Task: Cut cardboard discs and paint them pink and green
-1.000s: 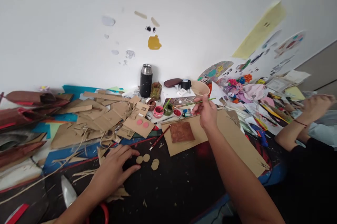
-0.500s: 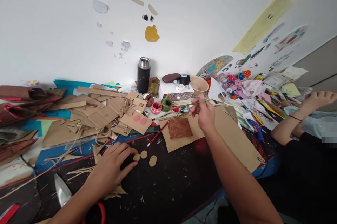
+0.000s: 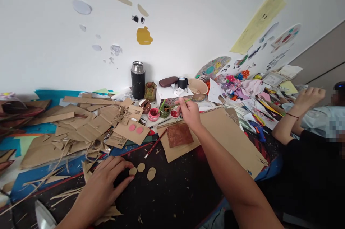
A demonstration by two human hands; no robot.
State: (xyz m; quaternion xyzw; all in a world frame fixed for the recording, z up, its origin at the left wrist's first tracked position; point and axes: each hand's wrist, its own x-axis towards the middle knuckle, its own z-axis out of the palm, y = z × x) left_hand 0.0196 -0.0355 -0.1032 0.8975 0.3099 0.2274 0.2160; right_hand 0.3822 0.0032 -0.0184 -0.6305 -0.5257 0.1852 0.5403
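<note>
My left hand (image 3: 107,182) rests low on the dark table, thumb and forefinger pinching the edges of a small cardboard disc (image 3: 132,171). Beside it lie a second disc (image 3: 141,167) and two overlapping discs (image 3: 151,175). My right hand (image 3: 189,114) is closed around a thin green paintbrush (image 3: 174,105), whose tip is at the green paint jar (image 3: 165,112). To the left of that jar are a pink paint jar (image 3: 153,114) and a brown one (image 3: 145,106); a red paint pot (image 3: 174,113) is under my right hand.
A brown painted square (image 3: 180,135) lies on a cardboard sheet (image 3: 226,132), with a red brush (image 3: 155,143) alongside. Cardboard scraps (image 3: 99,117) pile up left; two pink discs (image 3: 135,129) sit on one piece. A black flask (image 3: 138,82) stands behind. Another person's arm (image 3: 293,116) is at right.
My right hand has moved left with the paintbrush, bringing its tip to the green paint jar. My left hand keeps its pinch on the disc. The whole view has shifted slightly.
</note>
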